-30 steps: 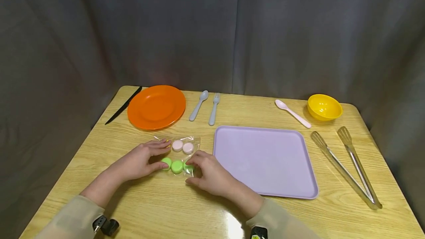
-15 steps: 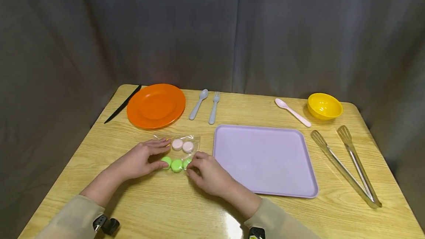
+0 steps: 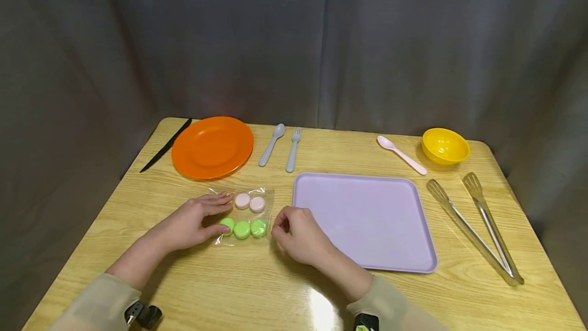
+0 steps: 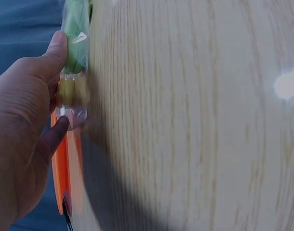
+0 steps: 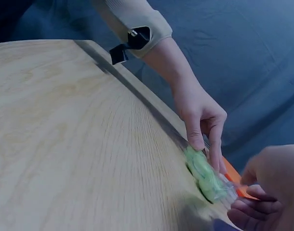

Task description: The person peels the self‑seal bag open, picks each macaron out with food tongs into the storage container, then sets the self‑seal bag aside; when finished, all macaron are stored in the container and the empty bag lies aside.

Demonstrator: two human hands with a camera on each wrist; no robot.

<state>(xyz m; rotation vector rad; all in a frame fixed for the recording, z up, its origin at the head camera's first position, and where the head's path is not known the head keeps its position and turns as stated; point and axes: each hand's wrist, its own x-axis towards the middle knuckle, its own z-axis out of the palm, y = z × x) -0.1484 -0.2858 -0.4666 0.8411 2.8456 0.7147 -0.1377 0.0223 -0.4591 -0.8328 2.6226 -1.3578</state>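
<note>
A clear plastic bag [image 3: 250,215] of macarons lies flat on the table, left of the tray. Three green macarons [image 3: 242,230] form its near row. Two pink ones [image 3: 242,201] lie in the far row, with a bit of yellow mostly hidden under fingers. My left hand [image 3: 190,223] rests on the bag's left side, fingers extended, thumb on a green macaron; its wrist view shows thumb and fingers along the bag [image 4: 75,48]. At the bag's right edge, my right hand [image 3: 300,234] has curled fingers and appears to pinch the film, also in its wrist view [image 5: 262,197].
A lilac tray [image 3: 363,221] lies to the right. Behind are an orange plate [image 3: 212,147], black knife [image 3: 166,146], grey spoon [image 3: 272,145] and fork [image 3: 293,150]. Farther right sit a pink spoon [image 3: 401,155], yellow bowl [image 3: 445,146] and metal tongs [image 3: 475,234].
My right hand has moved right from over the bag's near right corner, drawing its fingers together at the edge. The right green macaron now shows fully. My left hand stays on the bag.
</note>
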